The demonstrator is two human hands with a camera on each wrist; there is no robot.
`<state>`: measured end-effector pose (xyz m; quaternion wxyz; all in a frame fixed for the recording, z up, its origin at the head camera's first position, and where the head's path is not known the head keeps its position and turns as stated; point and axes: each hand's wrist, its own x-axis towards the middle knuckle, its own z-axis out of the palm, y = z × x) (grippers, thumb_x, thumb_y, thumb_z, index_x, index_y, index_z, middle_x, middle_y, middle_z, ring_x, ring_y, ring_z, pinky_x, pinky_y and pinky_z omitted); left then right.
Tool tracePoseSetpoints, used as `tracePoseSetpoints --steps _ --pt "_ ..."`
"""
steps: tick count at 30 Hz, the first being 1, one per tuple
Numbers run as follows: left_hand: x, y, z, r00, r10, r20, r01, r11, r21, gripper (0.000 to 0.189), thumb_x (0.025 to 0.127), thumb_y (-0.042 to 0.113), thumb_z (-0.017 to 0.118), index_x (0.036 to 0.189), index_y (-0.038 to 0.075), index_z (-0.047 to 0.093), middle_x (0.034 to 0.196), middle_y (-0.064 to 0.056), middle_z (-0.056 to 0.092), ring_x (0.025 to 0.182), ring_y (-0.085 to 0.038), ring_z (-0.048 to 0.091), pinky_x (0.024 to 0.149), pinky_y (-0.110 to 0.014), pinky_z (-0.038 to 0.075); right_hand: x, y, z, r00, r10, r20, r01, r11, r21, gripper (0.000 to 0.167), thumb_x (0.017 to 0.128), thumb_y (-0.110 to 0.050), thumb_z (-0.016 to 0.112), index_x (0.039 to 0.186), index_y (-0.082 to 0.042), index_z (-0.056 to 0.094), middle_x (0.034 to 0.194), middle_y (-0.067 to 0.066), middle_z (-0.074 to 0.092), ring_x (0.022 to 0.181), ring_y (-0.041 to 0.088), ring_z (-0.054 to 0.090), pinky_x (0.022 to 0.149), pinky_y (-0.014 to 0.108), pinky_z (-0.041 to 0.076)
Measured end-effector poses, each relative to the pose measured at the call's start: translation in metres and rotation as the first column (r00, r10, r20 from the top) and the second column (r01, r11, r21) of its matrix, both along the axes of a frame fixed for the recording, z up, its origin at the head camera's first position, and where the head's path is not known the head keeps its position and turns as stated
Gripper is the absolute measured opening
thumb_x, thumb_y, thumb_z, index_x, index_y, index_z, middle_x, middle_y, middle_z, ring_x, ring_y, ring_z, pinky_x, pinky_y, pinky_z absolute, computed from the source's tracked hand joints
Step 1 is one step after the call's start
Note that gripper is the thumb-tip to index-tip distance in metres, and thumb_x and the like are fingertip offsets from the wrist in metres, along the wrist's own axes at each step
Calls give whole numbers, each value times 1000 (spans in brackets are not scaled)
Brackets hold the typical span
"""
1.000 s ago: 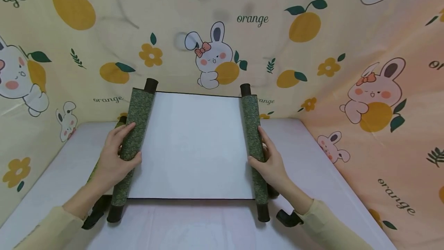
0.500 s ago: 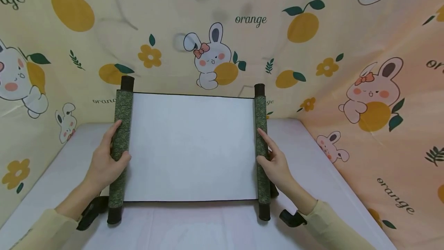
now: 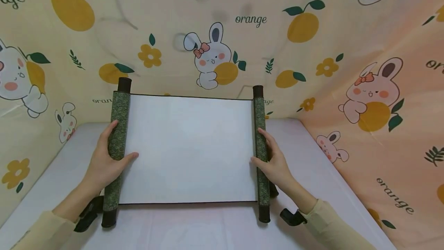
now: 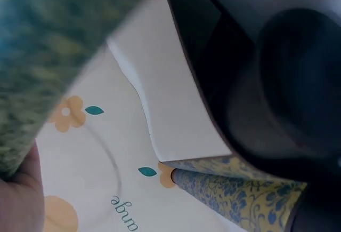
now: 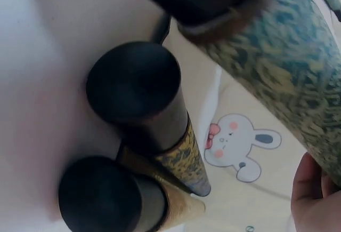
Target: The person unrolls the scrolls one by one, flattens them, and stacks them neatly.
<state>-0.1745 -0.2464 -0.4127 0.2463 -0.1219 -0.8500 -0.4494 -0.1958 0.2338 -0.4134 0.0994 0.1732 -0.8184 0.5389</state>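
Note:
A hanging scroll with green mottled backing is partly unrolled in the head view, its white sheet (image 3: 190, 149) stretched between two rolls with dark knobs. My left hand (image 3: 105, 165) grips the left roll (image 3: 119, 138), fingers along its outer side and thumb reaching over onto the sheet. On the other side my right hand (image 3: 277, 165) holds the narrower right roll (image 3: 261, 142) between thumb and fingers. The left wrist view shows that roll's green backing (image 4: 42, 56) close to the camera, with part of the left hand (image 4: 21, 205) below. Fingers of the right hand (image 5: 319, 200) touch the green roll (image 5: 287, 66).
Beneath the raised scroll, more rolls with black ends (image 5: 138, 82) lie on the white table (image 3: 187, 227). One beneath the left side has yellow and blue floral backing (image 4: 240, 194). A cloth (image 3: 166, 7) printed with rabbits and oranges hangs behind and at the sides.
The two rolls have moved apart, left one leftward and right one rightward, so more white sheet shows. Lately the left roll shifted slightly further left and the left thumb stretched onto the sheet.

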Motion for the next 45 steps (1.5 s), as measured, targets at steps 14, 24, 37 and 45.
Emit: tracePoseSetpoints --steps 14,24,37,45 --pt "0 -26 3 991 73 -117 -85 992 -98 103 79 -9 75 166 15 26 152 -30 41 104 -15 58 75 -4 38 -1 14 6 1000 -3 -12 3 1000 0 92 86 17 59 162 -29 37 169 1 27 128 22 44 85 31 43" --pt "0 -34 0 979 73 -192 -101 984 -143 102 74 -10 80 163 9 34 139 -32 52 88 15 46 63 -5 41 -1 18 4 1000 2 6 -2 999 -35 85 89 13 65 162 -22 38 168 9 27 122 35 52 60 28 47" --pt "9 -37 4 987 84 -138 -103 985 -137 97 77 -10 83 161 15 42 146 -25 55 90 23 49 68 -1 43 -6 32 1 996 -67 -55 66 998 -13 81 88 13 70 158 -19 42 135 23 58 94 21 56 73 27 47" --pt "11 -41 3 984 81 -156 -99 989 -109 82 81 -13 68 156 15 50 142 -21 57 100 23 46 70 -1 42 -5 38 2 997 -71 -10 71 997 -21 82 88 14 63 160 -20 41 151 16 42 105 23 58 73 26 47"
